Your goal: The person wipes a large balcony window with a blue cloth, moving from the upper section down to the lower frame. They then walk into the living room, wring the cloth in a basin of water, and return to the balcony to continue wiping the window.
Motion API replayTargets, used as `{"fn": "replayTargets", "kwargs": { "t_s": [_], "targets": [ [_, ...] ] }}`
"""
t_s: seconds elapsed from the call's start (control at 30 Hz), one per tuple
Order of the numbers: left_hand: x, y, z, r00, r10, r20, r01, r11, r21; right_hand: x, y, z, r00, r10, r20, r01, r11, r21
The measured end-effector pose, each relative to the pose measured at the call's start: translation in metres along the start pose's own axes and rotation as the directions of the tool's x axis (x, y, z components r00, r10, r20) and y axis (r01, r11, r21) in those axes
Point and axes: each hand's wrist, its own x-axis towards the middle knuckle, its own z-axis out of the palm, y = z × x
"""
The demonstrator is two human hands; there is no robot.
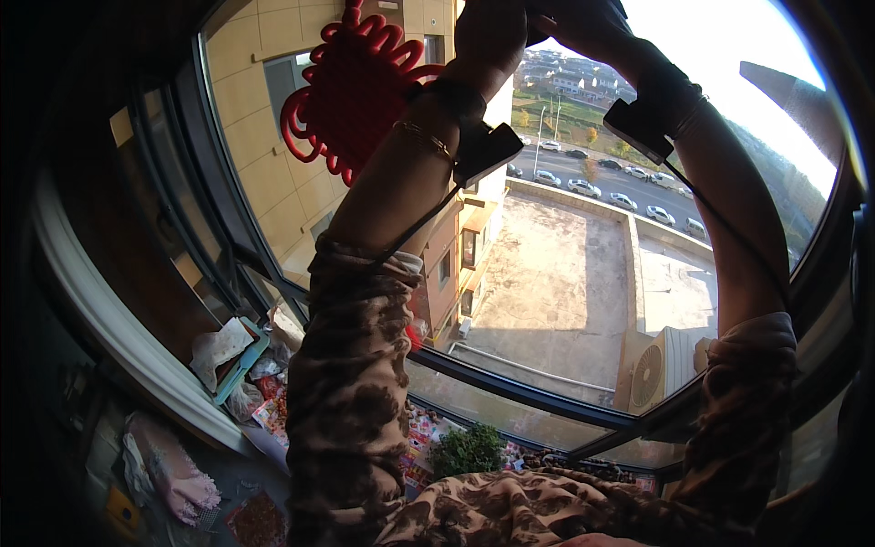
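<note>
Both my arms are raised in front of a window, in patterned sleeves pushed up the forearms. At the top edge, my left hand (pixel 492 35) and my right hand (pixel 588 25) come close together. Something dark shows between them, too dim and cut off to name. The fingers of both hands are mostly in shadow or beyond the frame. A red woven decorative knot (pixel 351 96) with looped edges hangs beside my left wrist. Each wrist carries a black strapped device, the left device (pixel 488 153) and the right device (pixel 638 130), with a cable running down the arm.
A dark window frame (pixel 519 390) surrounds the glass. Below it stand a leafy green plant (pixel 467 450) and colourful printed paper. Bags and a teal item (pixel 242 362) lie at lower left, near a pink cloth (pixel 173 469). Outside are a flat roof, an air-conditioner unit (pixel 658 366) and parked cars.
</note>
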Motion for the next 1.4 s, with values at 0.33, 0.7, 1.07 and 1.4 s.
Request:
{"fn": "replayTargets", "kwargs": {
  "t_s": [0.33,0.7,1.07,1.4],
  "targets": [
    [0.040,-0.089,-0.083,0.975,-0.037,-0.217,0.092,0.965,0.247,0.109,-0.012,0.086,0.957,-0.246,0.155,0.265,0.957,-0.115],
    [0.026,-0.113,-0.109,0.996,0.048,-0.074,0.029,0.611,0.791,0.110,-0.042,0.092,0.812,-0.577,0.092,0.583,0.791,-0.183],
    [-0.065,-0.047,-0.005,0.989,0.143,0.038,-0.104,0.489,0.866,-0.004,-0.089,-0.002,0.992,0.110,0.065,-0.120,0.974,0.190],
    [-0.222,0.007,0.113,0.993,0.075,0.095,-0.120,0.504,0.855,-0.176,-0.148,-0.043,0.956,0.163,0.243,-0.222,0.946,0.236]
  ]
}}
